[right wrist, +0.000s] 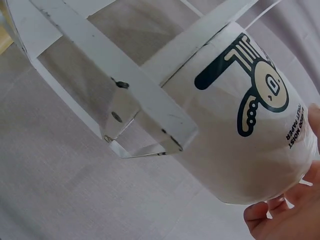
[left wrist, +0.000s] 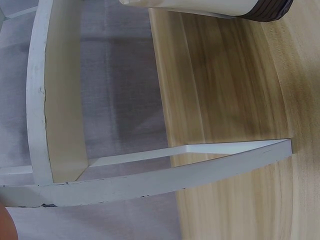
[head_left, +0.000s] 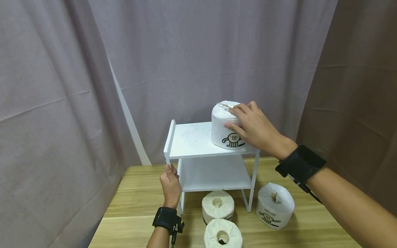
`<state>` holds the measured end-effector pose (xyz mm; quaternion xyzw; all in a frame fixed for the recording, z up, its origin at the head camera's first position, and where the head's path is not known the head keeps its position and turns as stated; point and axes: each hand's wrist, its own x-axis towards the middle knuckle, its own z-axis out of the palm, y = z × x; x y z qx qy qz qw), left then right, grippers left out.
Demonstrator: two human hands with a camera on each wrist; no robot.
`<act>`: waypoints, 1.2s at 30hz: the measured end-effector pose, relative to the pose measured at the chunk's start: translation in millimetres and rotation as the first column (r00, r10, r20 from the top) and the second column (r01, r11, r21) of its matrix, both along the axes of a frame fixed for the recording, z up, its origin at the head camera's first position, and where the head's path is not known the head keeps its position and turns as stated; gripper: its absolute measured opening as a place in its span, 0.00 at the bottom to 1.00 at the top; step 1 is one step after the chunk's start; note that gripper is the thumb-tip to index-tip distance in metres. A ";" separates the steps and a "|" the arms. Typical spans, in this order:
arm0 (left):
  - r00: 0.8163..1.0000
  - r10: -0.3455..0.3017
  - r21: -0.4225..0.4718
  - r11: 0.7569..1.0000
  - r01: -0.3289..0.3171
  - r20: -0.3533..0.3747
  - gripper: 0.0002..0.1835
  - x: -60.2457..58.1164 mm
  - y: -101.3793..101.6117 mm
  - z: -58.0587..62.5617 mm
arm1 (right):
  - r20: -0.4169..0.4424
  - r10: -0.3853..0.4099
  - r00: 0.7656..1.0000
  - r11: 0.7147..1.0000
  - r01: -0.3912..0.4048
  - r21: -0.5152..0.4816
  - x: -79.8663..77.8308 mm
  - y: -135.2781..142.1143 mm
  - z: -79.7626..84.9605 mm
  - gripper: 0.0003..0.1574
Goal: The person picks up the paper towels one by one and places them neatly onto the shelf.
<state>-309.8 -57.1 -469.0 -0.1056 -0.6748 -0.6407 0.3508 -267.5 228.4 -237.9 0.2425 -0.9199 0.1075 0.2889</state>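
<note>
1. Grip of the right hand (head_left: 252, 125) pinches the upper roll (head_left: 221, 129) on the rack's (head_left: 192, 139) top; left hand (head_left: 170, 184) holds a leg (left wrist: 150, 184).
2. One roll looks nearly placed.
3. Three other rolls (head_left: 274, 212) on the surface (head_left: 139, 199) seem left.

Right of centre, we note right hand (head_left: 255, 127) holding wrapped roll (head_left: 224, 130) atop white shelf (head_left: 192, 137); lower left of centre, left hand (head_left: 171, 186) gripping its front leg (head_left: 168, 160).
</note>
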 end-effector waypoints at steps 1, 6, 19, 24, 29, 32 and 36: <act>1.000 0.001 -0.003 1.000 -0.001 -0.002 0.30 0.0 -0.4 0.1 | -0.008 0.002 1.000 1.000 -0.002 -0.008 0.3 -0.2 -0.7 0.31; 1.000 0.002 -0.007 1.000 -0.002 -0.006 0.32 1.6 -3.7 -0.7 | -0.033 0.008 0.999 0.998 -0.010 -0.060 3.3 -1.7 -4.9 0.31; 0.999 0.038 -0.007 0.999 -0.038 -0.006 0.33 1.5 -18.9 5.8 | -0.140 0.073 0.988 0.982 -0.095 -0.161 16.4 -8.0 -7.3 0.25; 1.000 0.032 -0.010 0.999 -0.032 0.000 0.32 3.5 -24.7 5.5 | -0.137 0.082 0.987 0.972 -0.109 -0.207 24.8 -8.4 -9.7 0.25; 1.000 0.023 -0.015 1.000 -0.023 0.015 0.32 4.7 -28.4 4.1 | -0.141 0.087 0.986 0.961 -0.120 -0.250 32.8 -3.6 -16.0 0.25; 1.000 0.019 -0.017 1.000 -0.019 0.020 0.32 5.9 -29.0 3.4 | -0.157 0.091 0.983 0.954 -0.131 -0.268 35.8 0.6 -20.8 0.27; 1.000 0.017 -0.012 1.000 -0.016 0.024 0.32 7.5 -28.6 2.9 | -0.161 0.094 0.982 0.948 -0.137 -0.286 39.0 6.8 -27.2 0.28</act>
